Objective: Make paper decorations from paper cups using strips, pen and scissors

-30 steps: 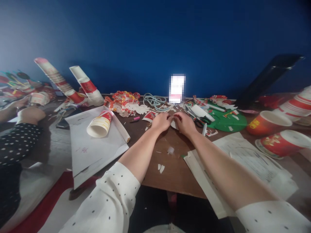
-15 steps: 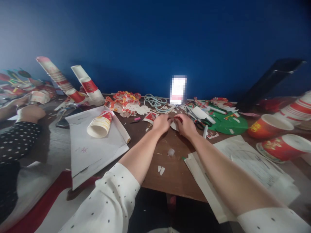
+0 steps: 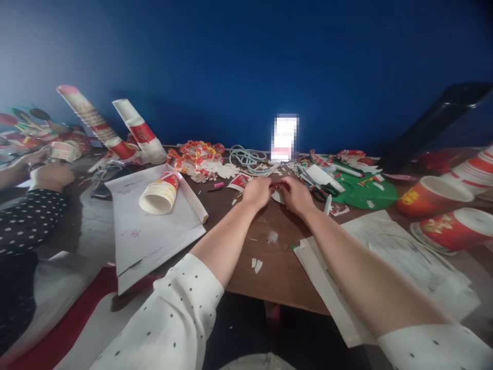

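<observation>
Over the middle of the brown table, my left hand (image 3: 258, 193) and my right hand (image 3: 296, 195) are close together, fingers pinched. Between them is a small red-and-white paper piece (image 3: 277, 197), mostly covered by my fingers. My right fingers grip its red edge, and my left fingertips close on its other side. Left of my left hand lies a cut red-and-white cup piece (image 3: 239, 182). Scissors (image 3: 319, 193) with dark handles and a white pen (image 3: 327, 205) are just right of my right hand.
A lit phone (image 3: 284, 137) stands by the wall. Nested paper cups (image 3: 159, 194) lie on white paper (image 3: 154, 246) at left. Stacked cups (image 3: 144, 134) lean behind. Red cups (image 3: 435, 198) and papers (image 3: 400, 257) are at right. A co-worker's hand (image 3: 52, 176) holds a cup at far left.
The view has shifted slightly, so the table's things sit a little higher and further right. Both my hands stay together on the paper piece, with only slight finger movement.
</observation>
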The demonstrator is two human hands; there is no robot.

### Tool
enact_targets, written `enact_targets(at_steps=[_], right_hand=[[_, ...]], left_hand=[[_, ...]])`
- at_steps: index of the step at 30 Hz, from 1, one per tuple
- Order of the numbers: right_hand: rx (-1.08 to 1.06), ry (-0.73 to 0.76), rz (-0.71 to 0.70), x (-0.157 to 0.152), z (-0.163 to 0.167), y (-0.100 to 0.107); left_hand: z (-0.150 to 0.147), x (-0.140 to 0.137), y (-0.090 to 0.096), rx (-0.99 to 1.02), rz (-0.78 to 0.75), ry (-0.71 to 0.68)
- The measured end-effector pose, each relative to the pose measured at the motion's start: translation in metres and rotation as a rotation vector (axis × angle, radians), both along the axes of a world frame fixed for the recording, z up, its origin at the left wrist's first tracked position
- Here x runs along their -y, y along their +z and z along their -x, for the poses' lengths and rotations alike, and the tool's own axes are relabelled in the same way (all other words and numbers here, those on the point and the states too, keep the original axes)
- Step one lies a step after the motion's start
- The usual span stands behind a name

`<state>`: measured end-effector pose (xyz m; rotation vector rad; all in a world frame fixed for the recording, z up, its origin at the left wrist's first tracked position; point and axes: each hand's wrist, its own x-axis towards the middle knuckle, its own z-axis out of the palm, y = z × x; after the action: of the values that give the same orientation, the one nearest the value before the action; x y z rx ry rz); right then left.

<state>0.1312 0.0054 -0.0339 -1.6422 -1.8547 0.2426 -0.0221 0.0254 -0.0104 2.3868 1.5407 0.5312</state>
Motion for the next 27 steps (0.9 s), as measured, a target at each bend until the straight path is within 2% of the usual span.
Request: enact_targets(at_steps=[12,18,27], right_hand=[[-0.032,0.002,0.003,0.0014,0.0000,0.0005],[-0.027,0.021,0.014,0.0013,0.0005,0.0003],[0.005,0.054,0.006,0.0001,-0.0008,0.0000]], left_hand=[[-0.0021,0.0027,0.0019,-0.096,-0.067,0.032],[-0.0024,0.0028,0.0032,-0.149,-0.084,0.004],[-0.0036,0.0045,0.0057,-0.136,-0.077,-0.005]])
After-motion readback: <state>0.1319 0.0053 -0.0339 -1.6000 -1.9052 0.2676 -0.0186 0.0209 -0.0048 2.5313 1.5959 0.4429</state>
